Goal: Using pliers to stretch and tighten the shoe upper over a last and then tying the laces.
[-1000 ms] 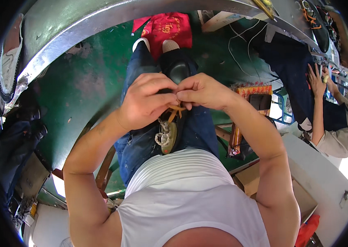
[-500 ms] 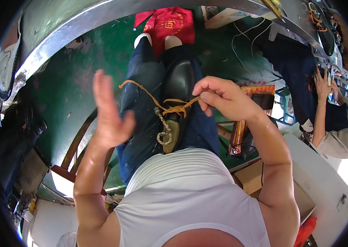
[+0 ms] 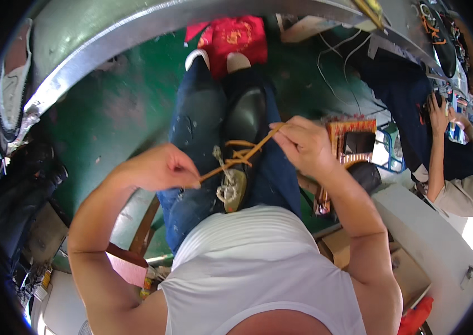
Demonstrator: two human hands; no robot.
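Note:
A black leather shoe [image 3: 246,111] rests across my thighs with its toe pointing away from me. In its opening sits an olive-coloured shoe last [image 3: 237,190], with a pale twisted cord [image 3: 226,194] looped on it. An orange-tan shoelace [image 3: 261,144] crosses over the shoe's throat. My left hand [image 3: 168,167], left of the last, pinches one end of the lace. Its other end is between the fingertips of my right hand [image 3: 306,144], beside the shoe. Between the two hands the lace runs slantwise, nearly straight. How it is threaded through the eyelets is unclear.
Beyond my feet lies a red cloth bag [image 3: 252,40] under the curved metal bench edge [image 3: 136,17]. Shoes stand on the bench, one pale shoe [image 3: 12,84] at left. At right, a co-worker's hand [image 3: 437,114] is on the bench. A cardboard box [image 3: 340,245] stands behind my right elbow.
My left hand has come down and closed on the loose lace end. My right hand has moved slightly right, and the lace is now pulled straighter between both hands.

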